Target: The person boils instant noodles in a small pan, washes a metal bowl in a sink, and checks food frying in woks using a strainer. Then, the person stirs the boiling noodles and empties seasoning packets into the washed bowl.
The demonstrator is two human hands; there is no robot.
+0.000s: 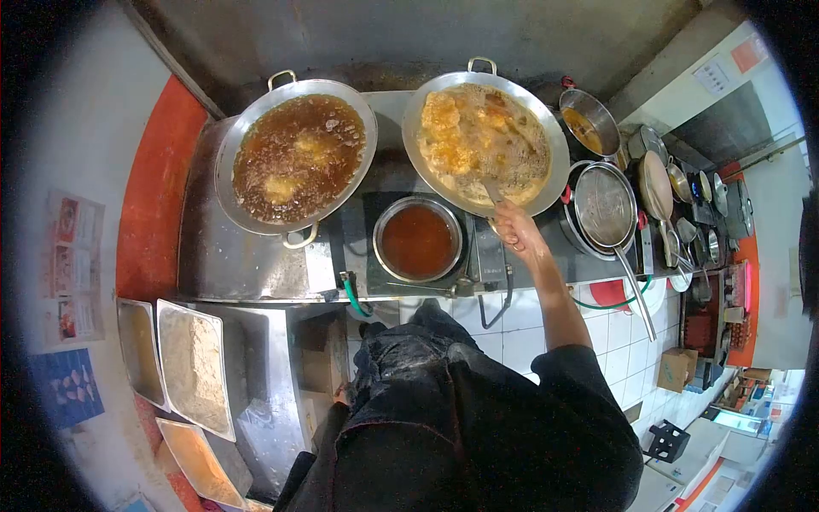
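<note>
My right hand is closed round the handle of a metal spatula, whose blade reaches into the right wok. Pale golden pieces float in bubbling oil there, mostly on the left side. To the left, a second wok holds darker bubbling oil with a few yellowish pieces. Between and below the woks stands a metal bowl of reddish-brown liquid. Only a little of my left hand shows, low beside my body near the side counter; its fingers are too hidden to make out.
Flour-filled trays stand at the lower left. A long-handled strainer rests over a pot right of the wok, its handle jutting past the counter edge. A small pan and more cookware lie further right. A green hose hangs at the front edge.
</note>
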